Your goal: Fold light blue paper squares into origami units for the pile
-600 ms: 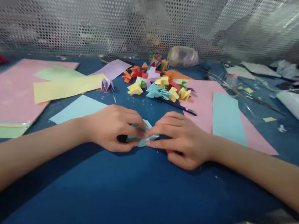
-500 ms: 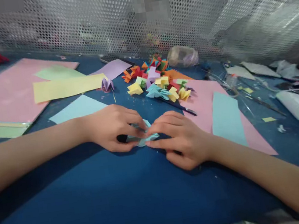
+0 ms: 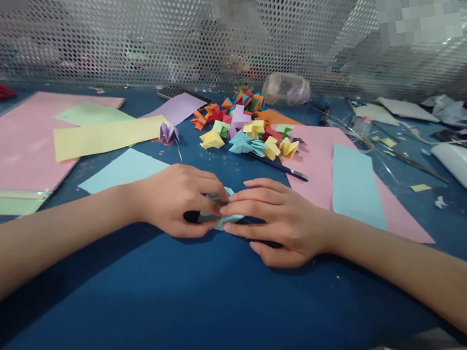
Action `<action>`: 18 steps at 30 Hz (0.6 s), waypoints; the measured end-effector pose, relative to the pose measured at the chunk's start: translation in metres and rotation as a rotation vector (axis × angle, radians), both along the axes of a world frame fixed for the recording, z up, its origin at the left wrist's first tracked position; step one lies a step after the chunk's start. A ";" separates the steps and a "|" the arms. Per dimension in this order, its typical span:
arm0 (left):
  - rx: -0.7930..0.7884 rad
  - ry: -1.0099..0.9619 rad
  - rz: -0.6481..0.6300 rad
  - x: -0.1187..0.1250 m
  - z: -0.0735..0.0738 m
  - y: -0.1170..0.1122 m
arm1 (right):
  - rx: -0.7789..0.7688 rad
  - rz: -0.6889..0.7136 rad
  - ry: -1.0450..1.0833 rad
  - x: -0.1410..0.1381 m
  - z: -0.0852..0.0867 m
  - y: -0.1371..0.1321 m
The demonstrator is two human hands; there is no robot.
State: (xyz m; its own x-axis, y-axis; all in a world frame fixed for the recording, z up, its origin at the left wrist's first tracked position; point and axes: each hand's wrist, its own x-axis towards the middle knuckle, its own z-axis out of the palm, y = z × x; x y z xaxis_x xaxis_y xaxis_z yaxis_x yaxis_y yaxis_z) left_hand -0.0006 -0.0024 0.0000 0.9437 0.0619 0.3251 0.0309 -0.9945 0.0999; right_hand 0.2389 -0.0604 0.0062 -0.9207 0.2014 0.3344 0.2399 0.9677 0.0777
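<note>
A small folded piece of light blue paper (image 3: pixel 220 223) lies on the blue tabletop, partly hidden by my fingers. My left hand (image 3: pixel 189 200) is curled, its thumb and fingers pinching the left side of this paper. From the other side, my right hand (image 3: pixel 277 221) reaches over it with fingers stretched and spread, the fingertips resting on the paper's right part. Just beyond both hands lies a heap of folded paper pieces (image 3: pixel 244 130) in several colours. A purple folded paper piece (image 3: pixel 168 132) stands apart, left of the heap.
Pink sheets (image 3: pixel 7 143), a yellow strip (image 3: pixel 107 138) and a light blue sheet (image 3: pixel 126 170) lie left. To the right are a light blue strip (image 3: pixel 354 187) on pink paper, a pen (image 3: pixel 294 173), scraps and a white device (image 3: pixel 464 165). Perforated mesh (image 3: pixel 131 33) stands behind.
My right hand's fingers have spread further apart and shifted slightly left over the light blue paper. My left hand keeps its pinch in nearly the same place.
</note>
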 end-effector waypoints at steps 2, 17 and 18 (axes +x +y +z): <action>-0.004 0.003 -0.003 0.000 0.000 0.000 | 0.013 0.001 0.004 0.000 0.000 0.001; -0.211 0.049 0.042 0.000 0.011 0.001 | 0.326 0.051 -0.044 0.007 0.008 0.006; -0.224 0.060 0.044 0.000 0.011 0.001 | 0.320 0.035 -0.048 0.009 0.008 0.007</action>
State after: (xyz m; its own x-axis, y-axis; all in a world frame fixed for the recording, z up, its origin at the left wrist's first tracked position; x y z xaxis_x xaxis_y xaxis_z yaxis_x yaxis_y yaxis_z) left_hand -0.0001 -0.0013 0.0111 0.9557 0.1675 0.2418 0.0860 -0.9452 0.3148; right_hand 0.2480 -0.0531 0.0147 -0.9413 0.0612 0.3320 0.1960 0.8997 0.3899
